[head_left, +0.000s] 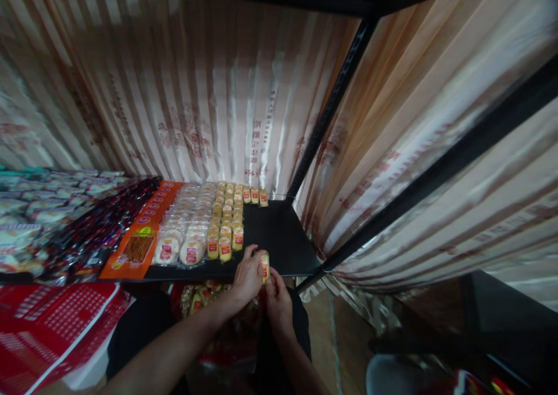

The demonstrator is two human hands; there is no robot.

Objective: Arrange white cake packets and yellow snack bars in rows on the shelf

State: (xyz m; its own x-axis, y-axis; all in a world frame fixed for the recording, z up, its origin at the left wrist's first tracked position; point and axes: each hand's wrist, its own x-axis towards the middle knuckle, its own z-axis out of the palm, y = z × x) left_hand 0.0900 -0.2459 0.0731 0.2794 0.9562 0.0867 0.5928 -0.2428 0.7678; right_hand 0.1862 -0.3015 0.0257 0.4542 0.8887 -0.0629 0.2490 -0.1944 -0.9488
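We see left hand (247, 276) and right hand (278, 302) both pinching 1 yellow snack pack (265, 266) at black shelf (279, 238) edge, near snack rows (226, 221).

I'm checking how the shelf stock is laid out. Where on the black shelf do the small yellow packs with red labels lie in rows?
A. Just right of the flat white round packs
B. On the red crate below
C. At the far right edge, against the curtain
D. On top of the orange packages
A: the rows of small yellow packs lie directly right of the white round packs, with bare black shelf farther right.
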